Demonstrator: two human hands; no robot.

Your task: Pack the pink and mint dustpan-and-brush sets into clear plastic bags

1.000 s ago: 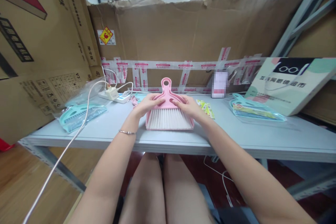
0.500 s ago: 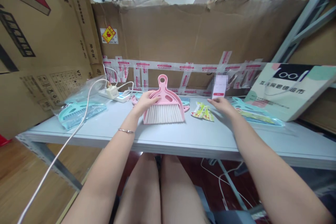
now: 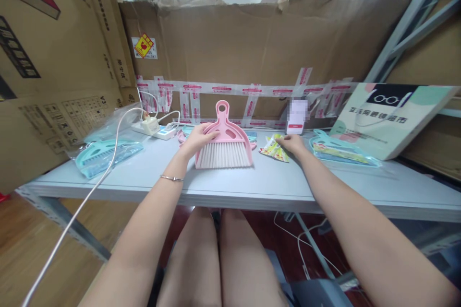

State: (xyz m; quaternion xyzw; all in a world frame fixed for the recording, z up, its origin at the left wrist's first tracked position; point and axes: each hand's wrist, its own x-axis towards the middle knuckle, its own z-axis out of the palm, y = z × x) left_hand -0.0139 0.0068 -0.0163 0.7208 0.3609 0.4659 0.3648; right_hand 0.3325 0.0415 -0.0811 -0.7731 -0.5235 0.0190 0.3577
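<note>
A pink dustpan with a white-bristled brush nested in it [image 3: 224, 143] lies on the grey table [image 3: 252, 184] in front of me. My left hand [image 3: 196, 139] rests on its left side with the fingers curled over the pink plastic. To the right, my right hand [image 3: 292, 144] reaches a small stack of yellow-green printed packets [image 3: 272, 148], the fingers closing on the top one.
A teal brush set in a clear bag [image 3: 104, 152] lies at the left, another [image 3: 340, 149] at the right under a printed paper bag [image 3: 389, 117]. A power strip [image 3: 153, 128] with white cables and a phone [image 3: 297, 116] stand at the back against taped cardboard.
My right hand left the pink dustpan, swung right toward the phone, then came back to the packets. The left hand stayed on the dustpan.
</note>
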